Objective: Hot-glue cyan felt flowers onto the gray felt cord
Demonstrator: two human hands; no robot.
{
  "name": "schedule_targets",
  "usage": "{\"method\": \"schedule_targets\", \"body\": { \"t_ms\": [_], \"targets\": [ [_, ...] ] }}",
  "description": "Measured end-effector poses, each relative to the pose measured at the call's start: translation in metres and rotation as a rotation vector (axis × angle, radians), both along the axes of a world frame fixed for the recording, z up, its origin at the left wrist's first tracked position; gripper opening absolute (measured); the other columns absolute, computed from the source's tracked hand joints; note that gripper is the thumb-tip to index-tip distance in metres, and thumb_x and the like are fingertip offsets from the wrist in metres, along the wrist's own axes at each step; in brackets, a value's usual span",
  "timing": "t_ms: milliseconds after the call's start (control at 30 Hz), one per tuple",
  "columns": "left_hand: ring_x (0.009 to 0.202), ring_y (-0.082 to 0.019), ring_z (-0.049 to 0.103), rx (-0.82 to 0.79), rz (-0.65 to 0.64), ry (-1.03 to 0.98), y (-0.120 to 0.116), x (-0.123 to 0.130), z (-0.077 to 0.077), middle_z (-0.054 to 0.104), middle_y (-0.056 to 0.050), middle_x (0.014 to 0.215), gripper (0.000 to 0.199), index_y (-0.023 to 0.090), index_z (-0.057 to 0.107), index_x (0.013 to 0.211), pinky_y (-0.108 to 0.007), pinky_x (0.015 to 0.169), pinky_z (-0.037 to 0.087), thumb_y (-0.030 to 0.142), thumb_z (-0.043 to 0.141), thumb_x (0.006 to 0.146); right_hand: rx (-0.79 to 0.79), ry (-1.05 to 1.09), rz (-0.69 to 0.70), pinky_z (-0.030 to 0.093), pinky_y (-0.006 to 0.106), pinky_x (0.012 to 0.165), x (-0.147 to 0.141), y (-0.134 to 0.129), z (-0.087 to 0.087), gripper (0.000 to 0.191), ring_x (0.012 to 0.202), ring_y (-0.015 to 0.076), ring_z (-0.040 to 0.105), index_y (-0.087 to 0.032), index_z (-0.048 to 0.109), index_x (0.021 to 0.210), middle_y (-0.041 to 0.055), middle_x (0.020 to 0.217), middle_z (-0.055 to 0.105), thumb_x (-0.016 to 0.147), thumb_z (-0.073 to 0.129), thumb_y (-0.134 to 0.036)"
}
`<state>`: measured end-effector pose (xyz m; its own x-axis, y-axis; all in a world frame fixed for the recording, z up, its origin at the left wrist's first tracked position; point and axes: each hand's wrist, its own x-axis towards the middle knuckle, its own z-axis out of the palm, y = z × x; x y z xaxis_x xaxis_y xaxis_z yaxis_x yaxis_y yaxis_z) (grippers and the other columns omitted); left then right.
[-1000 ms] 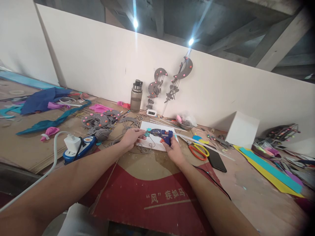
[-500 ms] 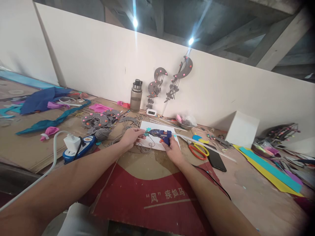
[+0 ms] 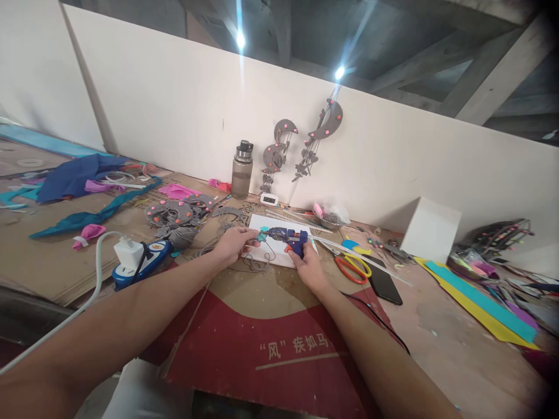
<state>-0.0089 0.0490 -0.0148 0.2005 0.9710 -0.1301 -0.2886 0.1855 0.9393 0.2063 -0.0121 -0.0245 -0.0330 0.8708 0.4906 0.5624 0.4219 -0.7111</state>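
My right hand is wrapped round the handle of a blue hot glue gun, with a long clear glue stick running out of its back end. The gun's dark nozzle points left. My left hand pinches a small teal felt piece close to that nozzle; whether they touch I cannot tell. Grey cord trails beneath the fingers. Under both hands lies a white sheet on the cardboard.
Red-and-yellow scissors and a black phone lie to the right. A bottle and small clock stand by the wall. A blue power strip with a white plug sits left, near grey felt moons.
The glue gun has shifted slightly right, uncovering more of the teal felt piece. My left hand stays nearly in place.
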Motion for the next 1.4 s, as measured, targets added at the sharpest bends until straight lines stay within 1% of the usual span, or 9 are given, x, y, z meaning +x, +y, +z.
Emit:
{"method": "schedule_targets", "body": {
  "t_ms": [133,333,500,600,700,900,1100,1233,1400],
  "targets": [
    [0.047,-0.008,0.057,-0.009,-0.003,0.021,0.0041,-0.0016,-0.0047,0.063,-0.003,0.058,0.02,0.012,0.063,0.078,-0.014,0.036,0.034,0.025,0.073,0.066,-0.015,-0.051,-0.014,0.041,0.038,0.09,0.0009,0.0003,-0.0017,0.027,0.097,0.0221,0.055,-0.021,0.052,0.106,0.0068,0.104,0.062,0.081,0.053,-0.031],
    [0.042,-0.007,0.053,-0.019,0.007,0.034,0.0054,-0.0029,-0.0062,0.064,-0.003,0.058,0.021,0.013,0.063,0.077,-0.015,0.036,0.031,0.029,0.072,0.067,-0.007,-0.065,-0.021,0.042,0.038,0.088,0.0002,-0.0006,-0.0014,0.026,0.095,0.0222,0.055,-0.021,0.053,0.104,0.007,0.101,0.061,0.082,0.053,-0.033],
    [0.052,-0.009,0.059,0.002,0.007,0.005,0.003,-0.0017,-0.0037,0.063,-0.002,0.061,0.019,0.013,0.063,0.074,-0.015,0.037,0.035,0.026,0.073,0.065,0.021,-0.029,-0.019,0.042,0.038,0.089,-0.0011,-0.0017,0.0003,0.028,0.098,0.0222,0.055,-0.021,0.052,0.108,0.0067,0.103,0.061,0.081,0.053,-0.031],
    [0.055,-0.01,0.061,0.011,-0.021,0.005,0.0019,-0.0009,-0.0028,0.063,-0.003,0.064,0.017,0.012,0.063,0.075,-0.015,0.037,0.036,0.023,0.072,0.066,0.01,-0.03,-0.012,0.042,0.037,0.089,-0.0013,-0.0008,-0.0008,0.025,0.096,0.0221,0.056,-0.021,0.053,0.104,0.0061,0.1,0.062,0.081,0.053,-0.031],
    [0.055,-0.01,0.061,0.022,-0.027,0.002,0.0015,-0.0008,-0.0023,0.063,-0.003,0.065,0.016,0.012,0.063,0.076,-0.015,0.037,0.036,0.023,0.071,0.067,0.004,-0.049,-0.02,0.042,0.037,0.089,-0.0014,-0.0002,-0.0014,0.025,0.095,0.0223,0.056,-0.021,0.053,0.104,0.0063,0.1,0.061,0.081,0.053,-0.03],
    [0.054,-0.01,0.061,0.011,-0.007,0.005,0.0013,-0.001,-0.0007,0.062,-0.003,0.063,0.016,0.011,0.062,0.076,-0.015,0.036,0.035,0.022,0.07,0.068,-0.004,-0.074,-0.004,0.041,0.037,0.091,-0.0016,-0.0018,0.0004,0.032,0.101,0.0226,0.054,-0.021,0.051,0.112,0.0068,0.104,0.061,0.082,0.052,-0.031],
    [0.054,-0.01,0.061,0.011,0.003,0.025,0.0016,-0.0004,-0.0019,0.063,-0.002,0.063,0.016,0.012,0.062,0.076,-0.014,0.036,0.035,0.023,0.07,0.068,0.023,-0.04,-0.013,0.041,0.037,0.09,-0.0011,-0.0006,-0.0025,0.025,0.097,0.0217,0.055,-0.021,0.053,0.105,0.0069,0.103,0.06,0.082,0.052,-0.03],
    [0.051,-0.009,0.059,0.007,-0.02,0.057,0.0029,-0.0011,-0.0052,0.064,-0.003,0.062,0.02,0.013,0.064,0.08,-0.014,0.037,0.034,0.028,0.07,0.068,0.044,-0.039,-0.02,0.041,0.037,0.091,-0.001,0.0,-0.0027,0.029,0.099,0.0219,0.054,-0.021,0.052,0.108,0.0075,0.106,0.059,0.082,0.053,-0.031],
    [0.053,-0.01,0.06,0.011,-0.008,0.05,0.0037,-0.0011,-0.0058,0.064,-0.002,0.062,0.02,0.013,0.065,0.08,-0.015,0.037,0.033,0.026,0.071,0.067,0.021,-0.076,-0.028,0.041,0.036,0.091,-0.0011,-0.0015,-0.001,0.031,0.1,0.0223,0.054,-0.019,0.05,0.111,0.0082,0.107,0.06,0.082,0.052,-0.032]
  ]
}}
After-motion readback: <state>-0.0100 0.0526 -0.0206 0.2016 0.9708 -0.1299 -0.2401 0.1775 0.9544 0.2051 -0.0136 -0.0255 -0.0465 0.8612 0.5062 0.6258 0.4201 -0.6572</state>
